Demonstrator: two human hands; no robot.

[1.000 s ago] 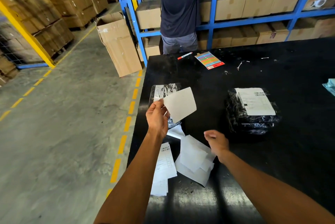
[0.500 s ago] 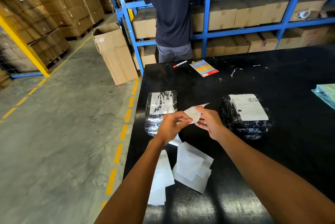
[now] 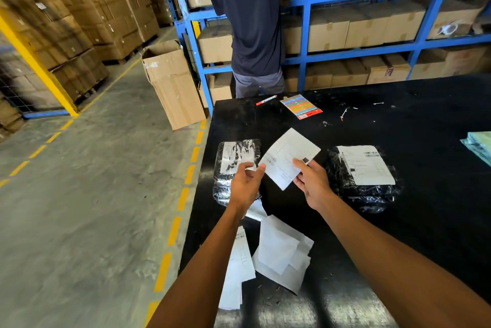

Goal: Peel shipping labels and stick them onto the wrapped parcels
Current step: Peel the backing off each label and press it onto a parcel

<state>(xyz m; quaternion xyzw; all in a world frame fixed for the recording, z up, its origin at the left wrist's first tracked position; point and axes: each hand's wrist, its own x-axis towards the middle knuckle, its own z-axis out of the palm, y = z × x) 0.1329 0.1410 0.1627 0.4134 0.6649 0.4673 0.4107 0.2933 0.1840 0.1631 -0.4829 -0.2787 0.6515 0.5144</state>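
Observation:
A white shipping label (image 3: 288,157) with print and a barcode is held flat above the black table (image 3: 398,120), between two wrapped parcels. My left hand (image 3: 245,185) pinches its left corner, and my right hand (image 3: 312,184) pinches its lower right edge. The left parcel (image 3: 235,157), in black film with a torn white patch on top, lies just left of the label, partly behind my left hand. The right parcel (image 3: 364,178) bears a stuck label (image 3: 365,164).
Loose backing sheets (image 3: 281,256) and printed labels (image 3: 239,269) lie near the table's front edge. A red marker (image 3: 266,99) and a coloured sticker card (image 3: 301,106) are at the back. A person (image 3: 252,22) stands at blue shelving. An open carton (image 3: 172,83) stands on the floor.
The label, bent and edge-on between both hands half a second ago, is now spread flat with its printed face up. One second ago only my left hand held it.

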